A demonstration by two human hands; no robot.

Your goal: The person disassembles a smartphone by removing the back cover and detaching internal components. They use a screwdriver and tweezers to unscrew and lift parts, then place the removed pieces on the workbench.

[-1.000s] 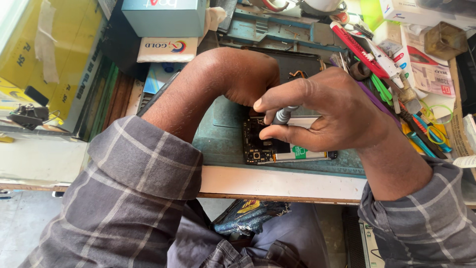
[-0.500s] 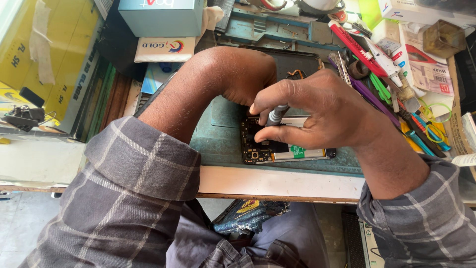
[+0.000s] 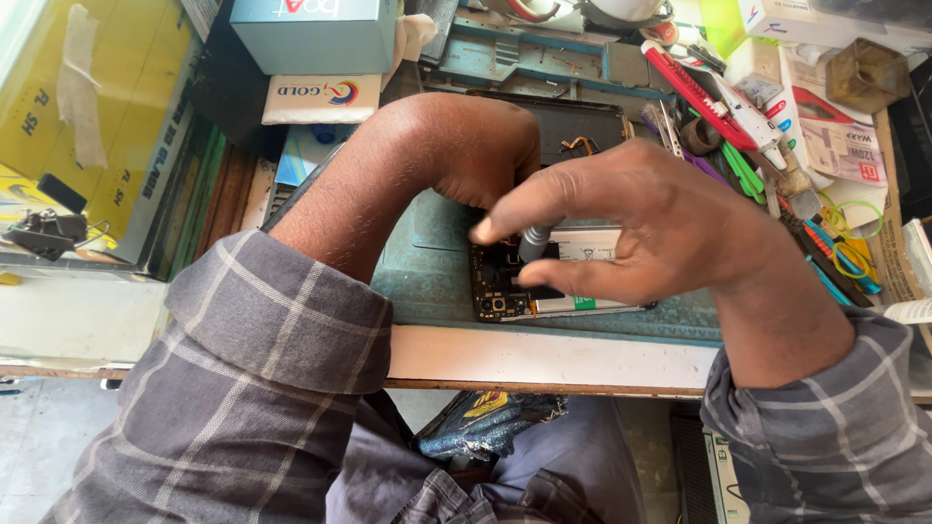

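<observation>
head view | worn on head | faces steeply down | close above workbench [image 3: 544, 354]

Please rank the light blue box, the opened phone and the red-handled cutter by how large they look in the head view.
1. Light blue box, though cropped by the frame.
2. Opened phone, partly hidden by the right hand.
3. Red-handled cutter.
The last two are close, so unsure.

Matt grey metal screwdriver handle [image 3: 533, 243], opened phone [image 3: 544, 281] with dark circuit board and glossy white battery, worn teal rubbery mat [image 3: 437, 272], smooth painted counter edge [image 3: 544, 357], soft checked cloth sleeves [image 3: 262, 388], glossy red plastic cutter [image 3: 691, 89], smooth blue cardboard box [image 3: 316, 34].
</observation>
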